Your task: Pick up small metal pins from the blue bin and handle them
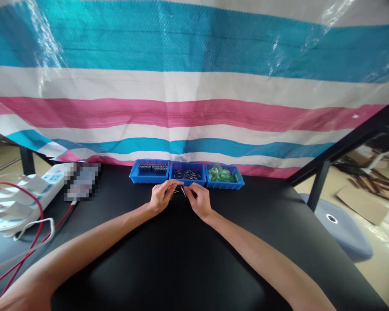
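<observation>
- Left hand point(162, 197): rests on the black table point(188, 263) just in front of the middle bin; fingertips point(177, 186) drawn together towards the right hand; whether they pinch a part of their own is too small to tell
- Right hand point(199, 199): beside the left hand, fingertips nearly meeting it; thumb and forefinger pinched on a metal pin point(183, 191)
- Metal pin: thin, short, tilted, held between the two hands just above the table, close to the front wall of the middle bin
- Left bin point(149, 179): blue, holds dark cylindrical parts in rows
- Middle bin point(198, 181): blue, touching its neighbours, holds loose silvery pins
- Right bin point(225, 185): blue, holds green pieces
- Power strip point(53, 179): white, at the table's left edge, with a red cable point(35, 203) looping by it
- Striped tarp point(194, 86): blue, white and pink, hangs behind the bins
- Grey stool point(343, 233): on the floor to the right of the table
</observation>
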Tool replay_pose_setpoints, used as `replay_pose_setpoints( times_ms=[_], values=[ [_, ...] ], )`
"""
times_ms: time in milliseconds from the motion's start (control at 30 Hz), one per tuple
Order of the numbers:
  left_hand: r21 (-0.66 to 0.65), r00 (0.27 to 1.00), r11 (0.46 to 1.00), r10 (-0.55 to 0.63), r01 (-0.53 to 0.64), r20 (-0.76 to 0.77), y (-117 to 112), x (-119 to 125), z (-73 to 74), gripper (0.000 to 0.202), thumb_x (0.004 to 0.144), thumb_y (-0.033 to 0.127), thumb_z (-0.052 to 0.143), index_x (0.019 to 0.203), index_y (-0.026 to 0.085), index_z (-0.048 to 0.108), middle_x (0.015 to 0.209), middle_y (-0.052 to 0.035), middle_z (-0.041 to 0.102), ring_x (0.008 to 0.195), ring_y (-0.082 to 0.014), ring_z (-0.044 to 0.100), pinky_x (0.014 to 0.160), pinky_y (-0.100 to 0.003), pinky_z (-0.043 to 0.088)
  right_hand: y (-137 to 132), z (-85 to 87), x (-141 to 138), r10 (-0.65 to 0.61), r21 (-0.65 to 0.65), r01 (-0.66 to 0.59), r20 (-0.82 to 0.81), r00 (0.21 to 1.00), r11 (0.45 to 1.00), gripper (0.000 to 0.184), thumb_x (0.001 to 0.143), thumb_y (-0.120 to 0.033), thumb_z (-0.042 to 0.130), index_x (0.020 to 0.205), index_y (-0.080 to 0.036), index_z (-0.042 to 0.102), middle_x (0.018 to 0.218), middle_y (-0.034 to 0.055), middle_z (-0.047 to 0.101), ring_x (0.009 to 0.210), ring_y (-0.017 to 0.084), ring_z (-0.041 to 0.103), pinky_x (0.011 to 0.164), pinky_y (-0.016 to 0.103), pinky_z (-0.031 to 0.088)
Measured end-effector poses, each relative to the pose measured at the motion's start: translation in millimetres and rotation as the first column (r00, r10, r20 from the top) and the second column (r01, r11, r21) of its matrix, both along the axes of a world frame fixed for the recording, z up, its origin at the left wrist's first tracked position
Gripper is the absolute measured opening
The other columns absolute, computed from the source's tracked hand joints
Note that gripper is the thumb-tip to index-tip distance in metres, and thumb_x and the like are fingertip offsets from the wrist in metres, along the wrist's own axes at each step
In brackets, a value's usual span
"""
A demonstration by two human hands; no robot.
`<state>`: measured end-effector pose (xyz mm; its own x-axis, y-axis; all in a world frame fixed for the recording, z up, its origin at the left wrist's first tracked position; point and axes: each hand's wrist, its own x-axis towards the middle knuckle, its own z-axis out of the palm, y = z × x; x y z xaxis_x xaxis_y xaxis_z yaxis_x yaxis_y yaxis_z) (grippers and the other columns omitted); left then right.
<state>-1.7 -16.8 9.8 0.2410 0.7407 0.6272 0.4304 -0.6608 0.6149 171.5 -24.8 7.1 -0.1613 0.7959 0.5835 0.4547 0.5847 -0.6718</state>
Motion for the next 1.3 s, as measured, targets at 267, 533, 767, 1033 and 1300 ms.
replay_pose_setpoints(
  times_ms=[267, 533, 767, 1033, 1300],
  values=[
    [0.120, 0.999, 0.992, 0.040, -0.039, -0.008, 6, -2, -6.4, 0.020, 0.093, 0.022, 0.047, 0.101, 0.017, 0.064, 0.075, -0.0017, 0.067, 0.060, -0.0082, 0.061, 0.062, -0.018, 0.049, -1, 1.1, 1, -0.002, 0.008, 0.002, -0.038, 0.999, 1.000, 0.030, 0.093, -0.027, 0.047, 0.065, -0.018, 0.053, 0.061, -0.0001, 0.047, 0.057, 0.012, 0.046, 0.056, 0.025, 0.038],
    [0.170, 1.000, 0.985, -0.005, 0.008, -0.021, 7, 0, -5.3, 0.022, 0.092, 0.021, 0.049, 0.107, 0.019, 0.066, 0.084, -0.0048, 0.067, 0.071, -0.0112, 0.063, 0.067, -0.021, 0.051, -2, 1.7, 1, 0.012, 0.000, -0.012, -0.068, 0.998, 1.000, 0.017, 0.092, -0.026, 0.047, 0.090, -0.019, 0.062, 0.079, 0.0037, 0.060, 0.066, 0.014, 0.055, 0.063, 0.026, 0.045],
    [0.071, 0.998, 0.996, -0.054, 0.053, 0.017, 7, -2, -7.6, 0.025, 0.094, 0.020, 0.044, 0.109, 0.019, 0.064, 0.075, -0.0023, 0.064, 0.066, -0.0090, 0.060, 0.065, -0.019, 0.050, -2, 1.6, 1, 0.040, -0.022, -0.041, -0.066, 0.997, 0.999, 0.018, 0.092, -0.026, 0.047, 0.099, -0.020, 0.062, 0.084, 0.0047, 0.061, 0.065, 0.014, 0.055, 0.062, 0.026, 0.047],
    [-0.088, 0.990, 0.996, -0.006, 0.019, 0.140, 5, 0, -14.8, 0.024, 0.094, 0.031, 0.043, 0.110, 0.018, 0.055, 0.062, 0.0041, 0.057, 0.047, -0.0051, 0.046, 0.051, -0.016, 0.041, -1, -2.7, -1, 0.076, -0.017, -0.076, -0.022, 0.997, 0.997, 0.016, 0.091, -0.031, 0.052, 0.098, -0.021, 0.062, 0.077, 0.0023, 0.055, 0.059, 0.012, 0.050, 0.058, 0.025, 0.045],
    [-0.047, 0.997, 0.999, 0.001, 0.002, 0.080, 5, 1, -7.9, 0.021, 0.093, 0.028, 0.047, 0.110, 0.019, 0.056, 0.079, -0.0014, 0.066, 0.062, -0.0086, 0.060, 0.062, -0.018, 0.049, -3, 0.9, 1, 0.066, -0.018, -0.067, -0.043, 0.997, 0.998, 0.021, 0.094, -0.028, 0.043, 0.079, -0.019, 0.056, 0.073, 0.0026, 0.054, 0.066, 0.014, 0.052, 0.063, 0.026, 0.043]
  ],
)
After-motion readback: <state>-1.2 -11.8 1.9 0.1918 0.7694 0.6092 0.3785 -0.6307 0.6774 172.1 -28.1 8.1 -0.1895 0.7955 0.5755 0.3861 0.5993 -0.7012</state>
